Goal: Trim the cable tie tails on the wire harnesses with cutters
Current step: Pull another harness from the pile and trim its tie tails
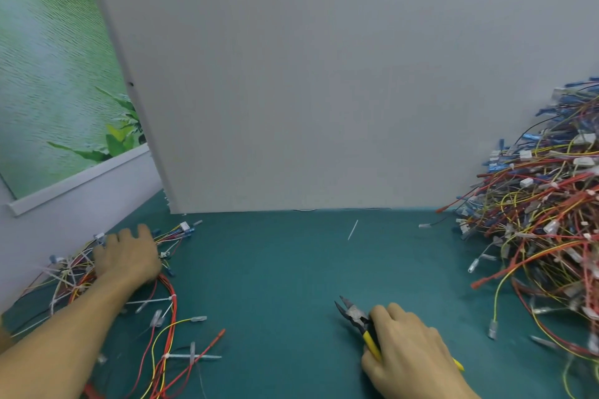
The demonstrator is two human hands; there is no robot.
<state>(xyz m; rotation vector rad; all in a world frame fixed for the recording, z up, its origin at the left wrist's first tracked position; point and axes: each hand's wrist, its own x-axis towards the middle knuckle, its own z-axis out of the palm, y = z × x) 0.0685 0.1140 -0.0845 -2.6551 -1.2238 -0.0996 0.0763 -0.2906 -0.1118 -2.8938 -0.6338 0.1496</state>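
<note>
Right hand (411,353), nearest: curling round the yellow handles of the cutters (356,314), blades standing apart, low over the table (275,285). Heap (544,230), right: lying untouched. Harnesses (162,327), left: left hand (129,256) resting on them, fingers loosely spread. Wires are looking light and floppy, with stiff tie tails (194,356) sticking out; probably best pinching the bundle just beside the tie.

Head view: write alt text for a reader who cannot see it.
A right hand grips yellow-handled cutters, jaws apart, on a green table. The left hand rests on a small harness pile; a bigger pile lies at right.
</note>
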